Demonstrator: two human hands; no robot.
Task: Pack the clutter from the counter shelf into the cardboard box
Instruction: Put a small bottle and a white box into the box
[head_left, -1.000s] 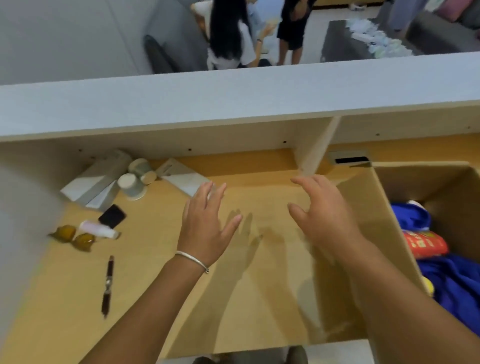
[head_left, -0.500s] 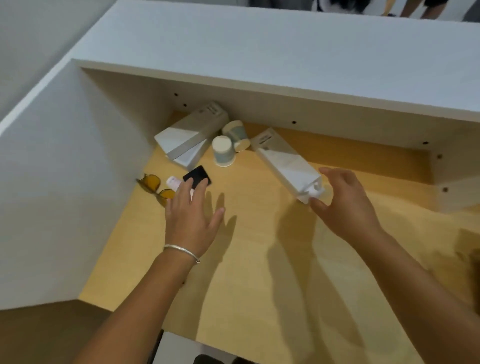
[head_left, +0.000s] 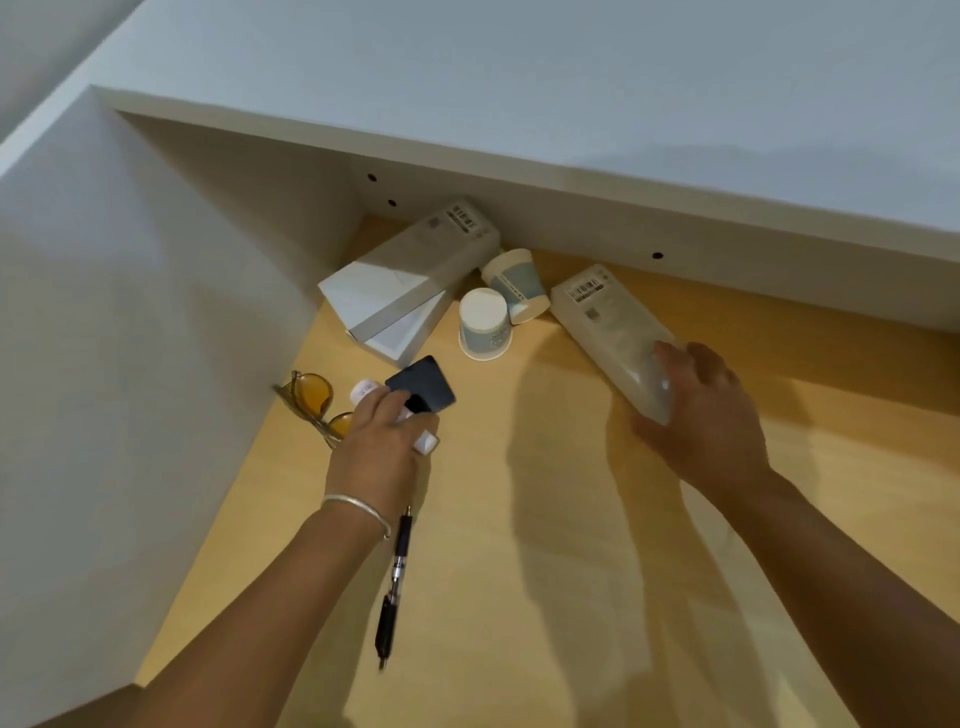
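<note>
The shelf floor (head_left: 519, 519) is warm honey-yellow wood grain, its walls and top plain pale grey-white. Under the left hand's fingers (head_left: 387, 410) lies a white tube (head_left: 363, 391) with a white cap, and a flat black card (head_left: 422, 385) sits at the fingertips. Beside the knuckles are glasses (head_left: 311, 397) with amber-yellow lenses in a clear tan frame. A silver bangle (head_left: 358, 512) circles that wrist; a black pen (head_left: 392, 587) with a clear midsection lies beside it. The right hand's fingers (head_left: 670, 364) wrap an off-white box (head_left: 608, 325) bearing a black barcode. Beyond the fingers, two white cups (head_left: 485, 325) carry grey-blue bands, and another white-and-grey box (head_left: 405, 280) shows a barcode.
</note>
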